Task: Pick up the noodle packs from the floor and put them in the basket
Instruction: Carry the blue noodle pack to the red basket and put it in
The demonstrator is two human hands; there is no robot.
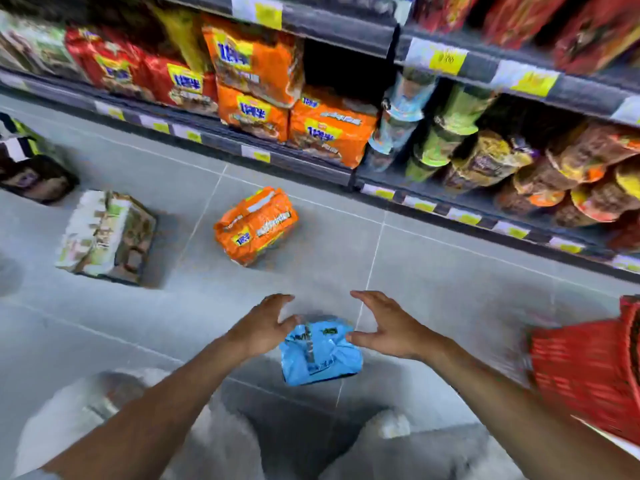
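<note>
Blue pack (pixel 320 355) between left hand (pixel 266 327), right hand (pixel 388 327), both spread; orange pack (pixel 256 226) beyond, red basket (pixel 588 372) right.

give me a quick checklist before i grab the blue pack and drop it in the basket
1. Left hand open, on one side of the blue pack: ok.
2. Right hand open, on the pack's other side: ok.
3. Fingers closed around the pack: not ok, neither hand grips it yet.
4. Top of the blue pack free, nothing lying on it: ok.
5. Red basket close by on the right: ok. Room inside it: cannot tell, blurred and cut off by the frame edge.
6. Floor cleared of packs: not ok, the orange pack and the green-and-white pack lie farther out.
</note>
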